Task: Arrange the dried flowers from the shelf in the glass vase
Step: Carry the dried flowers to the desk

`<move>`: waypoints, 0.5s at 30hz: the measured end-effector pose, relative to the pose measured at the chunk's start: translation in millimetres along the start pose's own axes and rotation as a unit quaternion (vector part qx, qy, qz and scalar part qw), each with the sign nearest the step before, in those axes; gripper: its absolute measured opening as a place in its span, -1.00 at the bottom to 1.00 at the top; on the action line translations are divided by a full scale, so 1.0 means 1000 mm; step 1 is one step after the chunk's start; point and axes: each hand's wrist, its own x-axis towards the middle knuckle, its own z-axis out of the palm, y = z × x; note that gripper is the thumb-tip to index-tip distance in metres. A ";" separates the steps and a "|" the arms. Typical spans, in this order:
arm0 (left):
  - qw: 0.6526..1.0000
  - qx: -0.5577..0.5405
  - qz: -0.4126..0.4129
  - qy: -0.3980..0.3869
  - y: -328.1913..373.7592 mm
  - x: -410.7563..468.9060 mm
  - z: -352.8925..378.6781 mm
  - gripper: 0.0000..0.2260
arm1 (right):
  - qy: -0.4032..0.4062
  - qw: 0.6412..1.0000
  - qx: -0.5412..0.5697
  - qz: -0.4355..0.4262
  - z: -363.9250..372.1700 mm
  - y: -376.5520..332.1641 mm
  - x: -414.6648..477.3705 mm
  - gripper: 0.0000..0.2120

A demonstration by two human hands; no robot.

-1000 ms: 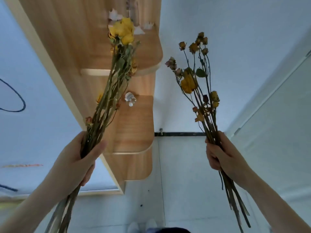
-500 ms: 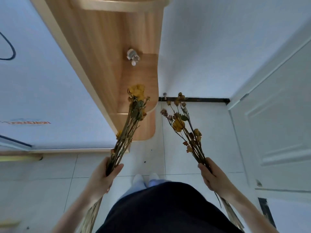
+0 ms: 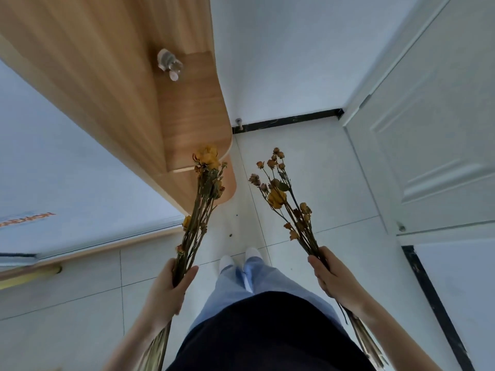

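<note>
Dried flowers are off the wooden shelf (image 3: 192, 108) and split in two. The left grip (image 3: 168, 287) is wrapped round the left bunch (image 3: 203, 199) and the right grip (image 3: 332, 279) round the right bunch (image 3: 284, 199). Each grip closes around mid-stem, with the heads well above it and the cut ends trailing past the wrist. I judge the brittle heads could snap or shed if the left bunch brushes the shelf edge close by, or if a squeeze crushes the stems. No glass vase is in view.

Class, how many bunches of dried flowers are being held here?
2. The yellow-topped bunch is in the left hand, nearer the wooden shelf; the sparser bunch is in the right hand.
</note>
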 end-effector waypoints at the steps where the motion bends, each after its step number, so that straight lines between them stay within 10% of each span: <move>1: 1.000 0.004 -0.001 -0.008 0.000 0.002 -0.001 -0.80 | 0.007 1.000 0.009 0.009 0.002 0.004 -0.004 -0.85; 15: 0.977 0.134 0.049 -0.157 0.028 0.018 0.070 -0.73 | 0.165 0.958 0.225 0.062 -0.013 0.109 -0.087 -0.77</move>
